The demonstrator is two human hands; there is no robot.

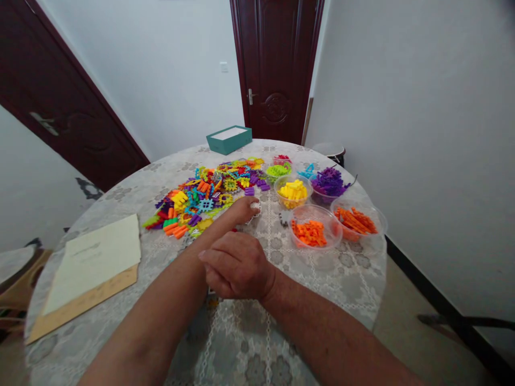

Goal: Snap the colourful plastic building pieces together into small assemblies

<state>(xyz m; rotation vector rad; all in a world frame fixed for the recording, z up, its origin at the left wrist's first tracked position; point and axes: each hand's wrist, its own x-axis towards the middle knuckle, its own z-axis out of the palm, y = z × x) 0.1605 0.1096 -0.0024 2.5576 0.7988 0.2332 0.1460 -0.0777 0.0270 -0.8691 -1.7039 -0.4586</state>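
Note:
My left hand (242,210) reaches forward over the round table (322,284), at the near edge of a pile of colourful plastic building pieces (205,201). Its fingers are curled in, with something small and whitish at the fingertips that I cannot name. My right hand (237,266) lies across my left wrist, fingers bent and pressed together; whatever is under them is hidden. To the right stand clear bowls of sorted pieces: yellow (293,193), purple (329,182), short orange (309,233) and long orange (356,221).
Smaller bowls with green (277,171), red (281,159) and blue pieces (306,172) stand behind. A teal box (229,138) sits at the far edge. A pale sheet (96,257) on cardboard (80,305) lies at the left. A bin (330,150) stands beyond the table.

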